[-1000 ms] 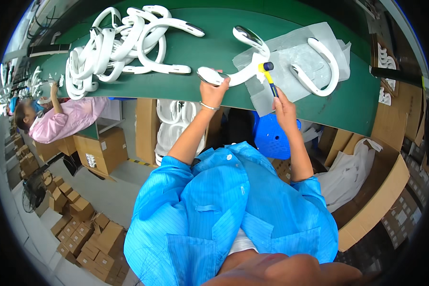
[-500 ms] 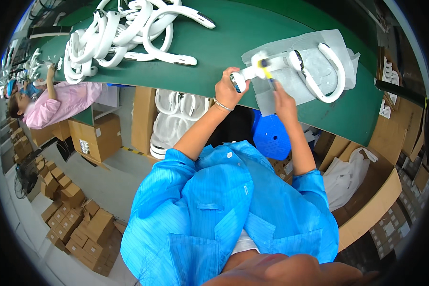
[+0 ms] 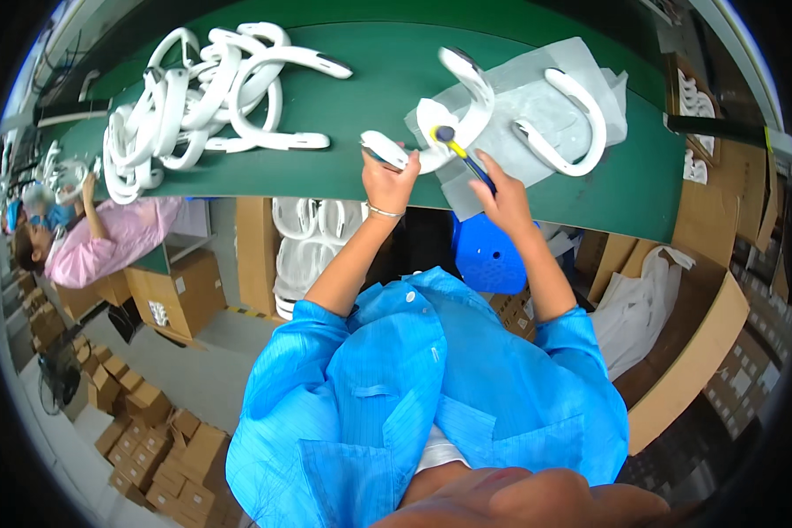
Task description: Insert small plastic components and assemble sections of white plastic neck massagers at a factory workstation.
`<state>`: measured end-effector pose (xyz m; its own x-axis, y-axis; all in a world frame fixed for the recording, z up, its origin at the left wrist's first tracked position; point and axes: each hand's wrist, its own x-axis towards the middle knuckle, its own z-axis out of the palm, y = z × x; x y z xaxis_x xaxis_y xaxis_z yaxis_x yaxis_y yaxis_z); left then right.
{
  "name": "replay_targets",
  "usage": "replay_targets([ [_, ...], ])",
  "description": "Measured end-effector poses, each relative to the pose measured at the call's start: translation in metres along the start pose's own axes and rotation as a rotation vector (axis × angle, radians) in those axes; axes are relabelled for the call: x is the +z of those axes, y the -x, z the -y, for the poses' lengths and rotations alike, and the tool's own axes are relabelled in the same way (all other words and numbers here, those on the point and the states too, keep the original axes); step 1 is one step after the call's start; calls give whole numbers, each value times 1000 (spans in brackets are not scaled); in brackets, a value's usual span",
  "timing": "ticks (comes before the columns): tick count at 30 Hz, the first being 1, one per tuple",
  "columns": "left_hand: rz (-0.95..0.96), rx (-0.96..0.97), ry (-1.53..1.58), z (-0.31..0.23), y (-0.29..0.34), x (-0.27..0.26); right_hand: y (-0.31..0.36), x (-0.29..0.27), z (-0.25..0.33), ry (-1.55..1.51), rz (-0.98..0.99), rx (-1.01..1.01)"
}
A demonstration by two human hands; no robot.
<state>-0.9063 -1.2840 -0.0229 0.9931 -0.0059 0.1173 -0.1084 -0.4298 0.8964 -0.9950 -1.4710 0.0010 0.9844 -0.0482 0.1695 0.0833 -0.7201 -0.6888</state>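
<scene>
My left hand (image 3: pixel 391 183) grips one end of a white curved neckband device (image 3: pixel 478 106), likely a neck fan, raised over the green bench. Closed round the handle of a small mallet (image 3: pixel 477 169) with a blue and yellow grip is my right hand (image 3: pixel 507 199). The mallet's dark round head lies against or just over the neckband's inner side; which, I cannot tell. Another white neckband (image 3: pixel 593 132) rests on a translucent plastic sheet (image 3: pixel 561 55), right of my hands.
A tangled pile of white neckbands (image 3: pixel 204 110) covers the left part of the green bench (image 3: pixel 361 97). Below its edge are clear trays (image 3: pixel 304 255), a blue stool (image 3: pixel 493 260) and an open carton (image 3: pixel 700 352). A person in pink (image 3: pixel 123 233) works at far left.
The held neckband has turned, its free end now pointing up and away. My right hand and the mallet have shifted left and come into sharper view. The whole view has shifted somewhat.
</scene>
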Motion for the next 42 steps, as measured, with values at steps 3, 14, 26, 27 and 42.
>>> replay_targets([
  [3,142,-431,540,-24,-9,31,22,-23,11,-178,-172,330],
  [14,172,-169,233,-66,24,257,29,-78,-120,-185,-438,677],
  [26,71,650,-934,10,-142,-110,26,-105,-114,158,-333,674],
  [27,624,509,-1004,13,-149,-121,16,-101,-104,211,-410,616],
  [42,405,632,-166,-39,-71,-128,-8,-10,16,-607,-270,426],
])
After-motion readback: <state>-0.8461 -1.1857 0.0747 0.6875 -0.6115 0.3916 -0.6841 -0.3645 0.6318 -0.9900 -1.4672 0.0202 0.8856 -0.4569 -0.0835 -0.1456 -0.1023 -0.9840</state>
